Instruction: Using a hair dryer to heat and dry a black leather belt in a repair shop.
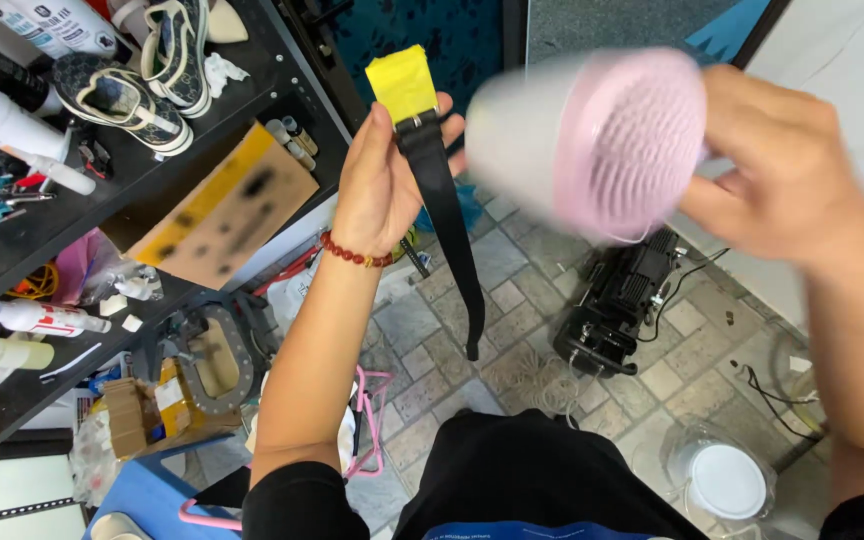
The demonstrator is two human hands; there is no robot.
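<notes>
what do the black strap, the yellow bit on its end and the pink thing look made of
Black strap: probably leather or a synthetic look-alike, smooth matte, hanging limp from the left hand.
Yellow piece: looks like tape or paper, flat and creased.
Pink thing in the right hand: likely plastic or silicone with a bristled face; blurred.

The strap (444, 210) in the left hand (380, 185) is black, with a yellow patch (402, 82) at its top end. The bracelet (354, 255) on that wrist is dark red beads. The right hand (782, 165) holds a brush (592, 140) with a pale grey body and a pink bristled face. The shelf (252, 75) is black; at its back edge, the shoes (127, 100) show a dark monogram pattern with green and red stripes. The card (227, 205) by its front edge is tan and yellow. The floor (512, 300) is grey tile. The machine (617, 300) is black, the lid (724, 480) white.
</notes>
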